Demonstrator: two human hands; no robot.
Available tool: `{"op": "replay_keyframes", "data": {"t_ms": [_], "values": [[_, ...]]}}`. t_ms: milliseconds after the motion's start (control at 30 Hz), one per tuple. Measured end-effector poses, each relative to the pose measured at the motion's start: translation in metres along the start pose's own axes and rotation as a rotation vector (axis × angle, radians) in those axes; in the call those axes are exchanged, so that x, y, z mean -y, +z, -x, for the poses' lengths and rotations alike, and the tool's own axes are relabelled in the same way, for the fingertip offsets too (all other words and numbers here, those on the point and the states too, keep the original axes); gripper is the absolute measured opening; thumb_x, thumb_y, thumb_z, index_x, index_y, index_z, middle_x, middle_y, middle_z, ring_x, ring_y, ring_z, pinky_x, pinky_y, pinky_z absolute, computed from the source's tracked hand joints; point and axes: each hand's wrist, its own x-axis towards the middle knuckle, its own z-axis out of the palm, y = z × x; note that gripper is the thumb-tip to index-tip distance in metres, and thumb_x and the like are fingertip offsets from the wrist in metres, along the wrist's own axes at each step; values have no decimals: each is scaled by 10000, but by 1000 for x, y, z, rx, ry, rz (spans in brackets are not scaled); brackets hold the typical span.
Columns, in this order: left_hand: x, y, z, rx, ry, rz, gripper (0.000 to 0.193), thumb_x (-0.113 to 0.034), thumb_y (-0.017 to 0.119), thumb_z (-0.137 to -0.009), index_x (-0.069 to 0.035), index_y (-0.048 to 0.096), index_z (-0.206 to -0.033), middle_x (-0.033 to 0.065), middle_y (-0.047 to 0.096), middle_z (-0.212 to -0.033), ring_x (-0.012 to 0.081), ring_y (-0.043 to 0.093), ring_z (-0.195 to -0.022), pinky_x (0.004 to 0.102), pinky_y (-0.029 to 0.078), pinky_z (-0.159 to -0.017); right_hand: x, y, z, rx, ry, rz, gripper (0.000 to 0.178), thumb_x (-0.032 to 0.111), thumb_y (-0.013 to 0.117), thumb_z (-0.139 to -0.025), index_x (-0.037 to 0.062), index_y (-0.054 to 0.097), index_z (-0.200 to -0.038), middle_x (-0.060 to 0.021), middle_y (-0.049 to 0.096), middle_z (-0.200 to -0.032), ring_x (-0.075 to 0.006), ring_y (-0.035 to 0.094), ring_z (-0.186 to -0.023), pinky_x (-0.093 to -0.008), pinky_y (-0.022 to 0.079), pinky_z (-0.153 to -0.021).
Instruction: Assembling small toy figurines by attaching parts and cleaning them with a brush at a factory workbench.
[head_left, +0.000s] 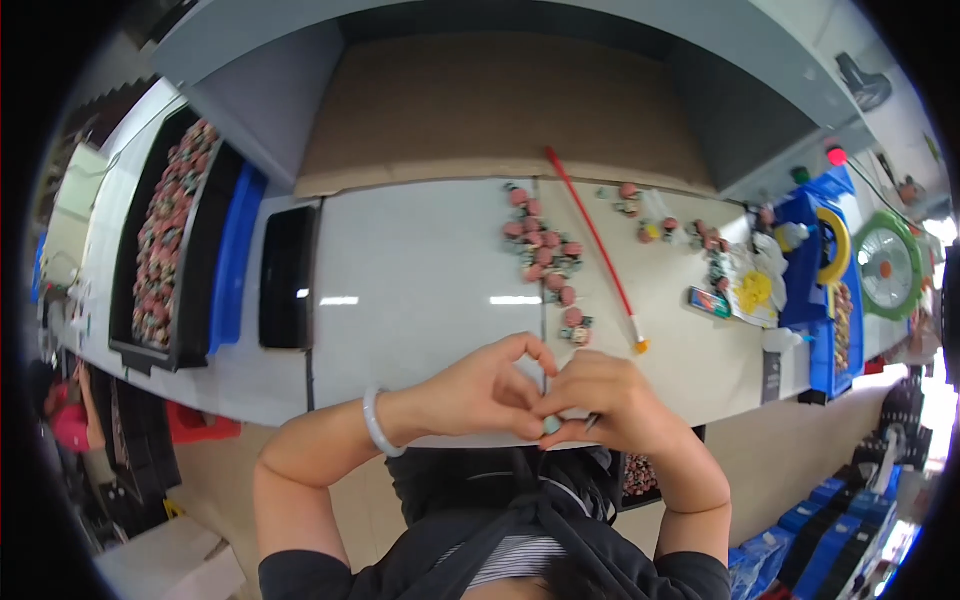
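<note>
My left hand [480, 390], a pale bangle on its wrist, is closed with thumb and fingertips pinched on a small pale green piece [551, 425]. Against it, my right hand [605, 398] is closed too, its fingertips meeting the same piece. A thin dark metallic piece [592, 421] pokes out between the right hand's fingers; most of it is hidden. Both hands are at the table's near edge. Just beyond them lies a cluster of small pink and green figures [545, 250], and a long red stick with a yellow tip [600, 245] rests to its right.
On the left stand a black tray full of small figures [190, 340], a blue tray [238, 260] and a dark phone-like slab [288, 280]. A cardboard-lined shelf [500, 110] spans the back. To the right are a blue bin [845, 380], yellow tape [833, 245] and a green fan [888, 265].
</note>
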Motion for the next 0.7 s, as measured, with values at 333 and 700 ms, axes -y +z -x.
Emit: {"op": "replay_keyframes", "data": {"t_ms": [333, 700], "values": [[9, 2, -6, -4, 49, -29, 407, -96, 549, -836, -5, 358, -1182, 137, 590, -953, 209, 587, -901, 332, 457, -835, 35, -85, 89, -788, 315, 511, 137, 103, 602, -789, 19, 558, -691, -33, 572, -640, -126, 555, -599, -235, 418, -530], [6, -6, -12, -326, 144, -85, 215, -125, 534, -846, 5, 511, -1016, 95, 590, -870, 181, 593, -820, 316, 480, -783, -6, -330, 213, -1265, 647, 1407, 505, 385, 607, -782, -21, 542, -1075, -92, 584, -822, -188, 541, -739, -302, 422, -686]]}}
